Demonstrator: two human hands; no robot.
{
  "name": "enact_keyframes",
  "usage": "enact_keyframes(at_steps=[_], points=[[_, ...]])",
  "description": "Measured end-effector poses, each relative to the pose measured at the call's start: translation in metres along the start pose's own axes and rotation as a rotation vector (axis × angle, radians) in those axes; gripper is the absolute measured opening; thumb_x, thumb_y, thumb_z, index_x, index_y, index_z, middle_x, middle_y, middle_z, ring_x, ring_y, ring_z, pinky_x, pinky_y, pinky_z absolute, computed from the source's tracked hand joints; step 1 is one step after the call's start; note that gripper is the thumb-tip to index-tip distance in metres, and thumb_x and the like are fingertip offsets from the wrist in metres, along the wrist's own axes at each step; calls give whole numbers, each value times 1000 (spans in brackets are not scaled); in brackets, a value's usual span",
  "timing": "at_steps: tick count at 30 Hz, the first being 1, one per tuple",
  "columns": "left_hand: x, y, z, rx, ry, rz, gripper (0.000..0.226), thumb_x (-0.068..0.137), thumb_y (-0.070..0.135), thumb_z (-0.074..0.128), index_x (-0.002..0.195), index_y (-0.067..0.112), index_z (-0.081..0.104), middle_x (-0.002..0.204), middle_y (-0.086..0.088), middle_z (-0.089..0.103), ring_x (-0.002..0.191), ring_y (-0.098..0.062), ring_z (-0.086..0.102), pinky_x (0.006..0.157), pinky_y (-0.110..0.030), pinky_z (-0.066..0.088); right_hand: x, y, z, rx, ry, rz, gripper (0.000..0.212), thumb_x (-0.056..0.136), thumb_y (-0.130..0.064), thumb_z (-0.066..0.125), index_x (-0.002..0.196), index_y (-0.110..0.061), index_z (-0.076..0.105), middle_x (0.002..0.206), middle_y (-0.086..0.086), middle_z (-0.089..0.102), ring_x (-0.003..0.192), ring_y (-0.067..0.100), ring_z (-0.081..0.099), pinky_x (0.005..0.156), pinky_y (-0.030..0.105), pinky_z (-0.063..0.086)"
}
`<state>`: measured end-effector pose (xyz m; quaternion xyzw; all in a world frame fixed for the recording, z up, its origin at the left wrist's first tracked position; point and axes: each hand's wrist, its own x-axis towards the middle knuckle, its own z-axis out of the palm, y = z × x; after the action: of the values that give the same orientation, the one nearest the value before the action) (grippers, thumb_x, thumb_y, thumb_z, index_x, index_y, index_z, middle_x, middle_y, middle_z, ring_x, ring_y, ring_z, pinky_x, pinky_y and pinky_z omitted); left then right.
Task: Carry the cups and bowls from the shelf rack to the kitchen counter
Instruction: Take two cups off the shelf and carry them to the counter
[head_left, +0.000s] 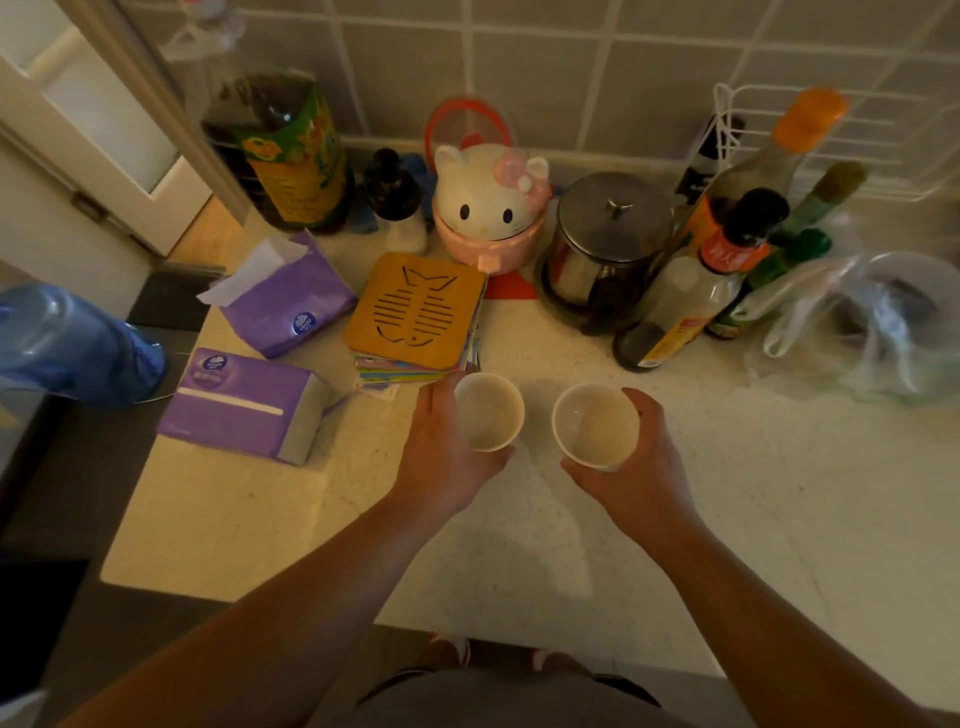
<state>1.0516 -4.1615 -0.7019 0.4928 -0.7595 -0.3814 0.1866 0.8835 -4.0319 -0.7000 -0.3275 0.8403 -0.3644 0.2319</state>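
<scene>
Two white cups are held side by side over the pale speckled kitchen counter (779, 493). My left hand (441, 462) wraps the left cup (488, 410) from its left side. My right hand (639, 467) wraps the right cup (595, 423) from its right side. Both cups are upright and look empty inside. I cannot tell whether their bases touch the counter. The shelf rack is not in view.
Behind the cups lie a wooden fish trivet (415, 312) on a stack of mats, two purple tissue packs (244, 405), a cat-shaped pink pot (488, 208), a steel-lidded jar (608, 249), several sauce bottles (691, 291) and a plastic bag (872, 322). The counter's front edge (519, 639) is near my body.
</scene>
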Motion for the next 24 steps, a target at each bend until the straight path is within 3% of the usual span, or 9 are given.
enact_keyframes(at_steps=[13,20,24], points=[[-1,-4,7,-20,69,46,102,52,31,92,138,28,38,134,2,45,122,-11,42,92,-24,34,6,9,9,23,-17,16,100,48,-46,87,128,-46,28,113,-24,41,95,1,46,63,9,31],[0,-6,10,-9,89,49,104,50,36,91,137,35,34,121,18,35,111,4,35,88,-20,34,7,11,11,30,-9,5,99,49,-48,86,129,-47,27,114,-25,41,98,2,46,64,9,31],[1,-10,11,-21,61,32,109,47,41,92,138,36,31,121,20,33,112,5,33,91,-23,34,6,13,12,12,-13,8,103,50,-48,87,132,-47,25,117,-24,40,104,4,46,68,13,34]])
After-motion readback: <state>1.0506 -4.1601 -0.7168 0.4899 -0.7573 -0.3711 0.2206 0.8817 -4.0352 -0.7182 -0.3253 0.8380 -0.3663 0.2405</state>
